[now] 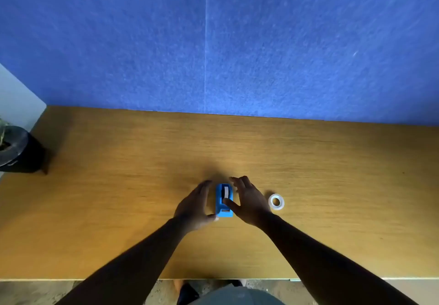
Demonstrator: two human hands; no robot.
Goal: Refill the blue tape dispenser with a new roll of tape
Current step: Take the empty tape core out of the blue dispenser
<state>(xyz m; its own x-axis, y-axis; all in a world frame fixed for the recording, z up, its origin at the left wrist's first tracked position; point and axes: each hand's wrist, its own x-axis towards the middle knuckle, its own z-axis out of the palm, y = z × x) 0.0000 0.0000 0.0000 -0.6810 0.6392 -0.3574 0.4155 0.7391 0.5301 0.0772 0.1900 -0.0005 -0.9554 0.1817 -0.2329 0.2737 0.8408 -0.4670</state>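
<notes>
Wooden desk (118, 185); hands' grip on blue dispenser (223, 201) unclear, motion-blurred.

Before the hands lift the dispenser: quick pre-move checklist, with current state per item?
1. Blue tape dispenser upright on the table, between both hands: ok.
2. Left hand at its left side, thumb by the near corner; firm contact: cannot tell.
3. Right hand at its right side, thumb laid on the top; fingers relaxed, no grip yet: not ok.
4. New roll of tape lying flat, apart from the right hand and within reach: ok.
5. A white roll or core shows in the dispenser's slot; whether it is spent: cannot tell.
6. Plant pot at the far left edge, away from the work: ok.
</notes>
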